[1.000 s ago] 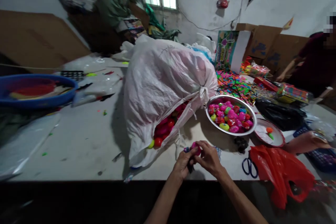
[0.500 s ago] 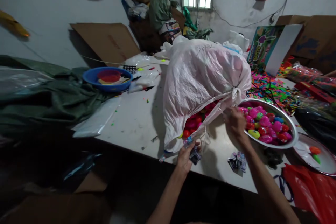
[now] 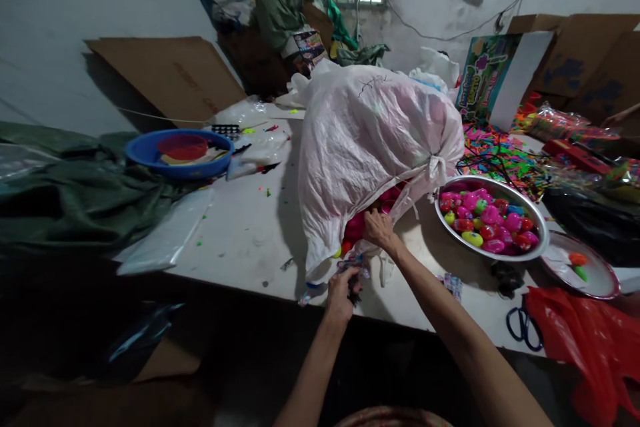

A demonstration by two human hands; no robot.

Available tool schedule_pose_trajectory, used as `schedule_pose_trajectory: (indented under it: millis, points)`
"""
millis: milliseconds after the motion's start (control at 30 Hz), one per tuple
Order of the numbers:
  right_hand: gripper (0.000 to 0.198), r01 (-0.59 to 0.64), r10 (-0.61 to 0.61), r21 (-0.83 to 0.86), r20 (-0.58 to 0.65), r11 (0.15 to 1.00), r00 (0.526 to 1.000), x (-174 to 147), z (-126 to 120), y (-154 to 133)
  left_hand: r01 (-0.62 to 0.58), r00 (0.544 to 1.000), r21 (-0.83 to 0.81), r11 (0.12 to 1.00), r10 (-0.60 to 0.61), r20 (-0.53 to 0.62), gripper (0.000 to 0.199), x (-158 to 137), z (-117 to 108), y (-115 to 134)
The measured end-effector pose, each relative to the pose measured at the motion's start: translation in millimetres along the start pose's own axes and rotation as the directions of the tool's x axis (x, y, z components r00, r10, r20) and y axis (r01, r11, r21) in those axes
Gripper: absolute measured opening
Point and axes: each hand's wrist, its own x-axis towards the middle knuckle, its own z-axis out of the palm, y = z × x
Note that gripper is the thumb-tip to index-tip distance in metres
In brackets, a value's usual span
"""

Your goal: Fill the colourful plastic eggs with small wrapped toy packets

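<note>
A big white woven sack (image 3: pixel 370 120) lies on the table, its torn side opening showing pink and red plastic eggs (image 3: pixel 354 230). At that opening my right hand (image 3: pixel 379 227) reaches in with curled fingers; what they grip is hidden. Just below, near the table's front edge, my left hand (image 3: pixel 341 293) is closed round a bunch of small printed pieces (image 3: pixel 355 277), dark and glossy. A similar small printed stack (image 3: pixel 451 285) lies on the table, partly behind my right forearm. Right of the sack stands a metal basin (image 3: pixel 537 250) full of filled plastic eggs in pink, red, yellow and blue.
A blue basin (image 3: pixel 193 172) stands at left near clear plastic bags (image 3: pixel 170 233). At right are scissors (image 3: pixel 525 328), a red plastic bag (image 3: pixel 575 327), a plate (image 3: pixel 607 290) with two egg pieces, and a heap of colourful small parts (image 3: pixel 500 157).
My right hand has moved left from beside the metal basin to the sack's opening. My left hand stays below the opening with the printed pieces. The view has shifted slightly right.
</note>
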Motion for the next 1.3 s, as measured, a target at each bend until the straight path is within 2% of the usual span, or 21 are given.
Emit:
schedule_pose_trajectory:
  millis: [133, 200, 233, 267, 300, 367, 433, 467, 500, 533, 567, 667, 733, 867, 1000, 1067, 1167, 1300]
  points:
    - [0.038, -0.040, 0.044, 0.062, -0.060, 0.997, 0.997, -2, -11, 3, -0.044, 0.999, 0.031, 0.999, 0.045, -0.018, 0.022, -2, -2, 0]
    - [0.044, -0.056, 0.090, 0.206, -0.156, 0.977, 0.984, -13, -14, 11, -0.092, 0.996, 0.079, 0.993, 0.093, -0.014, 0.027, -3, -4, 0]
    - [0.045, -0.048, 0.124, 0.345, -0.202, 0.937, 0.972, -21, -14, 15, -0.112, 0.993, 0.094, 0.989, 0.114, -0.012, 0.030, -4, -5, -1]
    - [0.044, -0.030, 0.164, 0.518, -0.214, 0.855, 0.963, -32, -13, 20, -0.128, 0.991, 0.102, 0.986, 0.130, -0.012, 0.032, -4, -6, -2]
    - [0.040, -0.014, 0.193, 0.697, -0.179, 0.717, 0.965, -44, -10, 25, -0.138, 0.990, 0.105, 0.985, 0.140, -0.011, 0.034, -5, -6, -3]
    - [0.033, -0.050, 0.164, 0.940, -0.006, 0.338, 0.986, -70, -3, 33, -0.136, 0.991, 0.116, 0.984, 0.136, 0.005, 0.035, -6, -5, -6]
    - [0.031, -0.149, 0.085, 0.989, 0.148, 0.006, 0.985, -96, 5, 39, -0.111, 0.994, 0.146, 0.983, 0.108, 0.030, 0.036, -7, -2, -8]
    - [0.031, -0.169, 0.077, 0.981, 0.177, -0.100, 0.981, -107, 9, 41, -0.091, 0.996, 0.164, 0.982, 0.086, 0.037, 0.037, -8, 0, -9]
    - [0.032, -0.159, 0.102, 0.974, 0.176, -0.159, 0.979, -116, 12, 42, -0.070, 0.997, 0.176, 0.982, 0.063, 0.043, 0.038, -8, 2, -11]
    - [0.034, -0.129, 0.149, 0.977, 0.155, -0.171, 0.977, -124, 15, 43, -0.051, 0.998, 0.181, 0.982, 0.042, 0.054, 0.039, -9, 4, -11]
    - [0.036, -0.089, 0.206, 0.985, 0.119, -0.148, 0.971, -130, 16, 43, -0.032, 0.997, 0.177, 0.984, 0.020, 0.072, 0.039, -10, 6, -12]
    - [0.037, -0.004, 0.315, 1.000, 0.008, -0.014, 0.949, -140, 17, 44, 0.022, 0.988, 0.157, 0.987, -0.045, 0.145, 0.038, -11, 12, -15]
    - [0.036, 0.005, 0.323, 0.999, -0.015, 0.032, 0.946, -143, 17, 46, 0.049, 0.986, 0.162, 0.986, -0.074, 0.151, 0.037, -12, 16, -17]
    - [0.034, -0.004, 0.336, 0.998, -0.016, 0.057, 0.942, -149, 17, 48, 0.109, 0.980, 0.122, 0.987, -0.127, 0.152, 0.038, -13, 22, -17]
    - [0.032, -0.027, 0.353, 0.999, 0.015, 0.028, 0.935, -152, 18, 50, 0.261, 0.912, 0.031, 0.965, -0.257, 0.320, 0.034, -16, 22, -16]
    - [0.033, -0.034, 0.346, 0.998, 0.017, 0.045, 0.938, -154, 18, 50, 0.313, 0.881, 0.015, 0.949, -0.297, 0.369, 0.034, -17, 22, -16]
    - [0.032, -0.039, 0.339, 0.991, -0.007, 0.130, 0.941, -157, 15, 50, 0.352, 0.863, -0.006, 0.936, -0.322, 0.390, 0.035, -17, 21, -17]
    - [0.029, -0.035, 0.316, 0.958, -0.059, 0.284, 0.947, -162, 5, 48, 0.328, 0.863, 0.015, 0.945, -0.306, 0.402, 0.035, -17, 21, -20]
